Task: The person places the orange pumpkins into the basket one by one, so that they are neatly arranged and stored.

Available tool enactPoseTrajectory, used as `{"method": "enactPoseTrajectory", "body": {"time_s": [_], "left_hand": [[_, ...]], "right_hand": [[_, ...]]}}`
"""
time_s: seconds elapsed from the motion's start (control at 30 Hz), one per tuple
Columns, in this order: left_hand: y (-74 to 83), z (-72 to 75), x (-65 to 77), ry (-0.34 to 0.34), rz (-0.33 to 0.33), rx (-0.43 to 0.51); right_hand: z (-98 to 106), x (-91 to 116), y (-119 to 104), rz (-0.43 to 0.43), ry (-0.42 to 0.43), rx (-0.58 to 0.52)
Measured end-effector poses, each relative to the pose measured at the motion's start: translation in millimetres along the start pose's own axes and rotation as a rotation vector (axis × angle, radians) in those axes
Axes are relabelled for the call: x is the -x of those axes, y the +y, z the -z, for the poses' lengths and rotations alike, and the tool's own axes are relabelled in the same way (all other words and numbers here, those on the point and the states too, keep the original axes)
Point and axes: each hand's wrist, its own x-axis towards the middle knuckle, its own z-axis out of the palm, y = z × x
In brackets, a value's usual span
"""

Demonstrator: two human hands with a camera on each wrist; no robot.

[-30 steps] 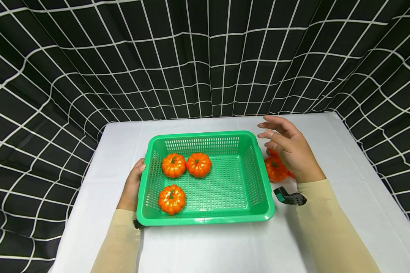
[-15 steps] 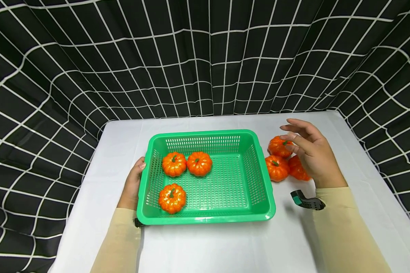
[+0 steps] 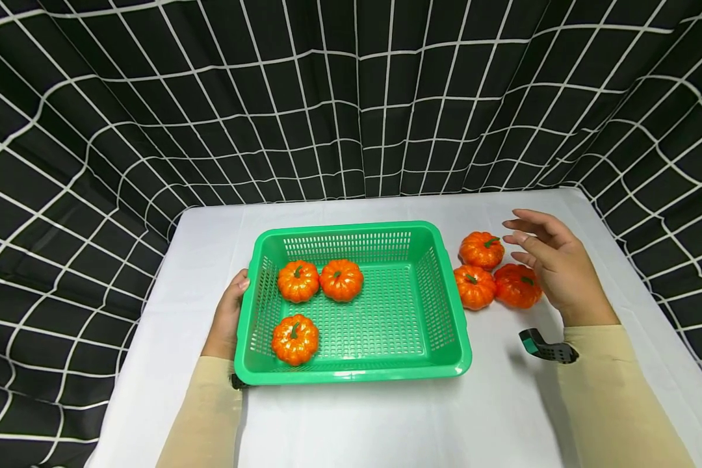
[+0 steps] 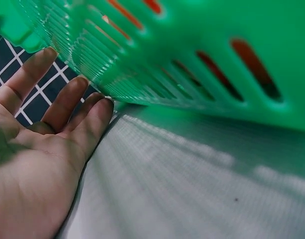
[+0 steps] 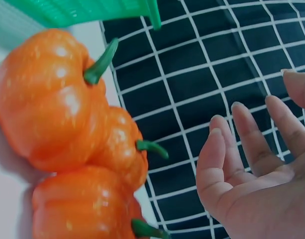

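Note:
A green plastic basket (image 3: 351, 376) with slotted walls stands on the white-covered table. Inside it, toward the left, lie three orange toy pumpkins: a back-left pumpkin (image 3: 298, 281), a pumpkin beside it (image 3: 342, 281) and a front pumpkin (image 3: 295, 340). My left hand (image 3: 228, 316) rests against the basket's left side; in the left wrist view its fingertips (image 4: 80, 82) touch the outer wall. My right hand (image 3: 558, 266) hovers with loosely bent fingers, holding nothing. Just left of it, three more sit clustered: a rear pumpkin (image 3: 481, 251), a near pumpkin (image 3: 475, 287) and a right pumpkin (image 3: 517, 286).
A black curtain (image 3: 351, 97) with white grid lines surrounds the table at the back and sides. White cloth (image 3: 351, 422) covers the table. The pumpkin cluster lies close to the basket's right wall. A black strap device (image 3: 548, 348) is on the right wrist.
My right hand has moved right, from beside the basket's right rim to beyond the pumpkin cluster, uncovering those pumpkins. The left hand, basket and pumpkins inside it have stayed in place.

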Motion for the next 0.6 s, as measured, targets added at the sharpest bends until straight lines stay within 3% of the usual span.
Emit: {"method": "enactPoseTrajectory", "body": {"time_s": [0.47,0.6], "left_hand": [[0.1,-1.2,0.5,0.011,0.016,-0.008],[1.1,-1.5,1.1,0.013,0.021,-0.019]], "right_hand": [[28,4,24,-0.026,0.043,-0.087],[34,7,31,-0.042,0.050,-0.057]]}}
